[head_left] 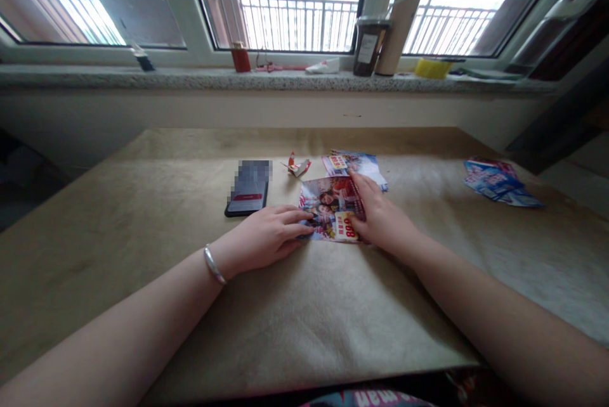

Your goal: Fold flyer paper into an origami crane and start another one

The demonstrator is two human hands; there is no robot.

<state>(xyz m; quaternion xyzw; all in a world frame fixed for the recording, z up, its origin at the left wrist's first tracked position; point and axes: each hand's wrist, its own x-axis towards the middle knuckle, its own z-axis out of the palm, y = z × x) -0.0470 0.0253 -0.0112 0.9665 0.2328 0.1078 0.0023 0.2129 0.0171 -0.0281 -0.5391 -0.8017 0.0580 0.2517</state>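
A printed flyer (326, 201) with a photo of people and a yellow price box lies flat on the table between my hands. My left hand (266, 236), with a silver bangle at the wrist, rests palm down, its outstretched fingertips on the flyer's left edge. My right hand (380, 213) lies along the right edge, thumb on the print and fingers stretched forward, apart from the thumb. Just beyond are more flyers (364, 163), partly covered by my right hand. A small folded paper piece (297, 167) in red and white sits behind the flyer's left corner.
A phone (247, 194) lies left of the flyer. Toward the right side of the table (304, 318) is a pile of folded blue and red papers (499, 182). Along the windowsill (190, 77) stand a dark jar (368, 49), a tall tube (404, 17) and a red container (240, 58).
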